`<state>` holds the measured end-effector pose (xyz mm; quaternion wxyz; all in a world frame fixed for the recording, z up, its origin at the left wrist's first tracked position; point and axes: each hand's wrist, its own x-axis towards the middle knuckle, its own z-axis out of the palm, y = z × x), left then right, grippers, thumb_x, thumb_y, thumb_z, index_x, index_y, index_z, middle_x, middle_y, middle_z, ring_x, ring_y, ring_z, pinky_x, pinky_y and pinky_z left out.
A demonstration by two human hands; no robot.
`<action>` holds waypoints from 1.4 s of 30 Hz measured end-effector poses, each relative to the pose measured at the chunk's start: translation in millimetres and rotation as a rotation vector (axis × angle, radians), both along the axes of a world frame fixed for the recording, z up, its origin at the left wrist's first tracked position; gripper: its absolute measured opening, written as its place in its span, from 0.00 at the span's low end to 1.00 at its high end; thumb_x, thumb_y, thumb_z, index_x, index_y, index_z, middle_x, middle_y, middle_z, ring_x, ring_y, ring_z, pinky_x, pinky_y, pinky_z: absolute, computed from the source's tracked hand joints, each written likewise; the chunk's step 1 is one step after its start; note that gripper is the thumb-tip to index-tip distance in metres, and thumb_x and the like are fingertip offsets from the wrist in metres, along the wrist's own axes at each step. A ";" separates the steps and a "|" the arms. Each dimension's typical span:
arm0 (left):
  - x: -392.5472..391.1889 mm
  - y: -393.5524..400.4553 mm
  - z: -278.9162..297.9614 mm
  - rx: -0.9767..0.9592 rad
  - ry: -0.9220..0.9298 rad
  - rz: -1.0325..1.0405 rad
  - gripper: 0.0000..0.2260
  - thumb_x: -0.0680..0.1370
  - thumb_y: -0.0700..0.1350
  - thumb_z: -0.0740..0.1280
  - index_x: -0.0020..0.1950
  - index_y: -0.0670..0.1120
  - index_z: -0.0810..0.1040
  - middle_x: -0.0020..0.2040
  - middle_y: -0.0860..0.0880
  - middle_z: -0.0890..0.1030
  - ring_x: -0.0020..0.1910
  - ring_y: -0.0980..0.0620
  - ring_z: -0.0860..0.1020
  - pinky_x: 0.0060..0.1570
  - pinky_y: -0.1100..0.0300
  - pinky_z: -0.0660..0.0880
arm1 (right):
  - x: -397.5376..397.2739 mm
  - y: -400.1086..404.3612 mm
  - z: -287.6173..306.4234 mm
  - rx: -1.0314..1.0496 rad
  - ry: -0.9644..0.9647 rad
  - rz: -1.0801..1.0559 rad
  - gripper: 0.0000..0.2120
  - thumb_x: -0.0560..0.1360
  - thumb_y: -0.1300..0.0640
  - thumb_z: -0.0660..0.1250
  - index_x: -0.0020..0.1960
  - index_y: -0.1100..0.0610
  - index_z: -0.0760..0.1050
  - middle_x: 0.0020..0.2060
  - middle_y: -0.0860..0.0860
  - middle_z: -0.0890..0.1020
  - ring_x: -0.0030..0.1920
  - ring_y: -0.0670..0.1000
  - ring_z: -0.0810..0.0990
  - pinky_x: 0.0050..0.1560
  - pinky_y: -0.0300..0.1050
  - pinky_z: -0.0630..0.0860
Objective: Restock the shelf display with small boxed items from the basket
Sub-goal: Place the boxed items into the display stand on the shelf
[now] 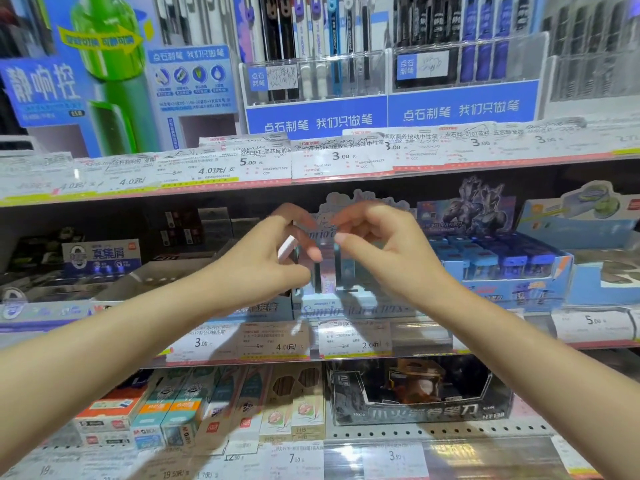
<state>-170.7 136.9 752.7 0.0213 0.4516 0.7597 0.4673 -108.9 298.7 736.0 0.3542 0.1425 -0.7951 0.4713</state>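
Observation:
Both my hands are raised in front of the middle shelf. My left hand [273, 258] pinches a small white boxed item [288, 248], tilted, between thumb and fingers. My right hand [377, 244] hovers just to its right with curled fingers, thumb and forefinger close together; I cannot tell whether it holds anything. Right behind and below the hands stands a pastel display box [332, 303] with cartoon lettering, holding upright small boxed items [346, 271]. No basket is in view.
A blue display box [498, 268] of small blue items stands to the right. Dark boxes [100, 261] fill the shelf's left side. Pen racks [315, 74] stand on the upper shelf, pencil boxes [207, 407] on the lower. Price tags [353, 337] line every shelf edge.

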 end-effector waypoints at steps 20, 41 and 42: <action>-4.2 -5.4 1.0 0.267 -0.363 0.058 0.08 0.70 0.31 0.69 0.46 0.38 0.75 0.38 0.42 0.80 0.31 0.53 0.81 0.29 0.66 0.76 | 10.4 14.3 -2.5 -0.240 -0.164 0.087 0.05 0.72 0.64 0.68 0.39 0.57 0.75 0.32 0.51 0.80 0.30 0.40 0.79 0.33 0.28 0.72; -29.0 -5.4 -10.4 -0.518 0.759 0.012 0.29 0.64 0.51 0.60 0.66 0.54 0.63 0.54 0.45 0.78 0.53 0.47 0.76 0.52 0.50 0.74 | -7.3 32.8 -1.2 0.170 -0.134 -0.073 0.21 0.71 0.67 0.65 0.57 0.45 0.70 0.42 0.44 0.74 0.36 0.48 0.78 0.39 0.34 0.73; -29.4 -5.1 -11.7 -0.565 0.774 0.007 0.29 0.64 0.50 0.60 0.66 0.57 0.61 0.53 0.45 0.79 0.52 0.47 0.76 0.51 0.50 0.74 | -11.1 33.5 -4.2 0.133 -0.120 -0.093 0.20 0.71 0.67 0.66 0.55 0.45 0.70 0.41 0.46 0.73 0.36 0.48 0.77 0.40 0.35 0.72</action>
